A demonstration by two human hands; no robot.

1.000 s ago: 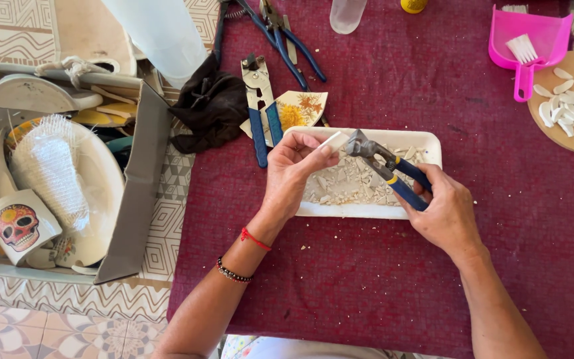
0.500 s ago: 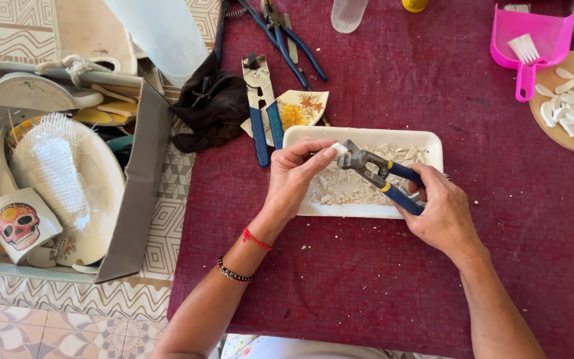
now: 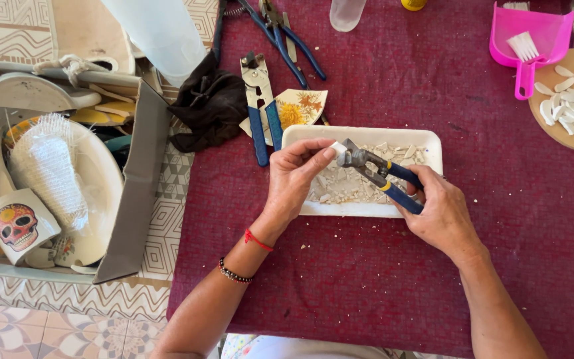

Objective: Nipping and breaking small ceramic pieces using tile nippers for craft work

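Open room: the maroon cloth (image 3: 380, 279) on the table lies bare below the tray, between the 2 forearms, and to the right of it.
Left edge: a cardboard box (image 3: 137, 193) of broken plates (image 3: 101, 179) and a skull-painted mug (image 3: 18, 229) sits just beside the cloth's left border.
Top edge: a dark rag (image 3: 210, 106), spare blue-handled cutters (image 3: 260, 113) and a floral shard (image 3: 300, 106) crowd the tray's upper left corner.
Right edge: a pink dustpan (image 3: 533, 33) and a round board of white pieces (image 3: 569, 100) stand well apart from the tray.
White tray (image 3: 433, 143): holds pale chips, under both hands.
Left hand (image 3: 293, 176): fingers pinched on a small white tile piece (image 3: 338, 149), over the tray.
Right hand (image 3: 440, 213): clenched round the handles of the tile nippers (image 3: 383, 176), whose jaws meet the piece.
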